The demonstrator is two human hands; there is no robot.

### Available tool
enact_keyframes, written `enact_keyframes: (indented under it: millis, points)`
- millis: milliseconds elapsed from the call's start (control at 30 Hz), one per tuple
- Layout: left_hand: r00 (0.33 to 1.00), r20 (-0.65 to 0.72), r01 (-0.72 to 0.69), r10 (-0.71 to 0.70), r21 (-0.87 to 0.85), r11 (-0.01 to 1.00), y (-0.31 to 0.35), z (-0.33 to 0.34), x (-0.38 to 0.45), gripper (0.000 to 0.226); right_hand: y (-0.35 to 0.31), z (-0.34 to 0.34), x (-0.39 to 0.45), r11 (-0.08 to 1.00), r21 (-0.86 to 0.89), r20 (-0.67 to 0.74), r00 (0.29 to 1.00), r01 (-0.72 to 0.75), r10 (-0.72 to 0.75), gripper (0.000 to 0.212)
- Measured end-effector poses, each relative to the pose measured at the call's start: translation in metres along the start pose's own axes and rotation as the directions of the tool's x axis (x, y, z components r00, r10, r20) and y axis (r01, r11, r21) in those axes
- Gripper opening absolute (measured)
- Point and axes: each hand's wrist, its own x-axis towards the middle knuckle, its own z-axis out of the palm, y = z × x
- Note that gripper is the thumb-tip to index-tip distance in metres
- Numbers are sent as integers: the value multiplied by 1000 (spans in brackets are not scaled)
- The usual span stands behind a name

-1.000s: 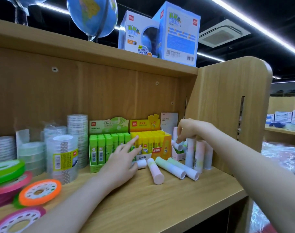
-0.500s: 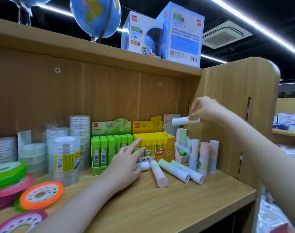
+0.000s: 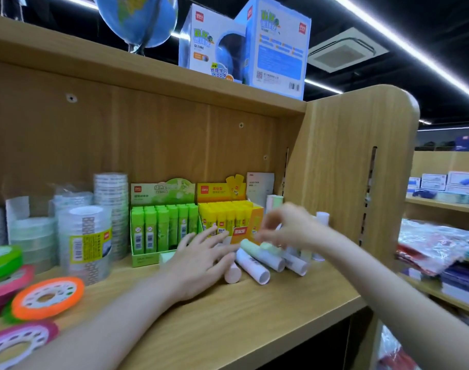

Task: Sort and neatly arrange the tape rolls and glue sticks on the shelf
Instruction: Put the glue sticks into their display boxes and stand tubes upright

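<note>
Several loose glue sticks (image 3: 254, 265) lie on the wooden shelf (image 3: 254, 321) in front of a yellow display box of glue sticks (image 3: 228, 217). A green box of glue sticks (image 3: 161, 228) stands to its left. My left hand (image 3: 201, 263) rests flat with spread fingers, its fingertips against a pink stick (image 3: 232, 275). My right hand (image 3: 286, 227) hovers blurred just above the pile, fingers curled; whether it holds a stick is unclear. A few sticks stand upright (image 3: 322, 217) by the side panel. Clear tape rolls (image 3: 85, 241) are stacked on the left.
Orange (image 3: 48, 297), green (image 3: 4, 260) and pink (image 3: 17, 343) tape rolls lie at the shelf's left front. The side panel (image 3: 348, 169) closes the shelf on the right. Globe boxes (image 3: 244, 46) and a globe (image 3: 140, 20) stand on the board above. Packets (image 3: 436, 247) fill a neighbouring shelf.
My right hand lifted a white glue stick out from the back right corner, then came down over the lying sticks. My left hand stayed on the shelf.
</note>
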Motion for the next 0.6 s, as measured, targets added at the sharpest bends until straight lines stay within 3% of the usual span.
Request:
enact_keyframes:
  millis: [67, 100, 200, 333, 500, 600]
  points:
    - [1000, 13, 18, -17, -9, 1000, -2, 0, 0, 65, 7, -20, 29, 996, -87, -147, 989, -23, 10, 17]
    - [1000, 17, 17, -16, -3, 1000, -3, 0, 0, 65, 9, -26, 45, 983, -178, -156, 987, -53, 25, 19]
    - [1000, 19, 19, -19, 24, 1000, -6, 0, 1, 62, 12, -25, 83, 911, -396, -13, 993, -113, 118, 25]
    - [1000, 9, 19, -19, 19, 1000, -9, 2, 1, 63, 17, -10, 105, 886, -438, 187, 949, -149, 252, 25]
    - [999, 22, 24, -24, 13, 1000, -8, 2, 2, 58, 25, -4, 110, 900, -402, 195, 945, -168, 263, 27]
    - [999, 29, 30, -30, 1, 1000, -6, 2, 2, 55, 24, -2, 111, 865, -485, 207, 944, -130, 258, 21]
